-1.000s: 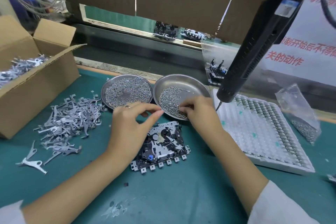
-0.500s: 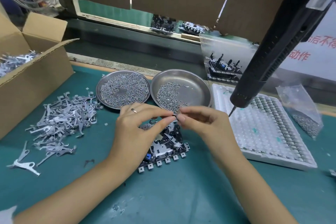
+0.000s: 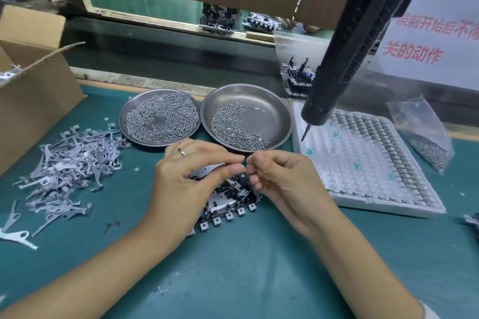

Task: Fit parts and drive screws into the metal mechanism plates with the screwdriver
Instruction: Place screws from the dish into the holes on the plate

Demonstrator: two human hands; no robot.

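Mechanism plate lies flat on the green mat, near centre, largely covered by both hands. Left hand and right hand hover just above it, fingertips meeting over its far edge. Each hand pinches thumb to forefinger; something tiny sits between the two pinches, too small to identify. Ring on a left finger.

Just beyond the hands: two round steel dishes side by side, rims nearly touching. Left dish holds a wide spread of screws; right dish holds a smaller crescent of screws on its near side.

Screwdriver, black, hangs tilted from upper right, bit tip over the near-left corner of the white parts tray. It is untouched, right of and above the right hand.

Left of the plate: loose heap of stamped metal levers; behind it an open cardboard box. Clear bag of small parts at far right.

Open mat lies toward the near edge, between the forearms.
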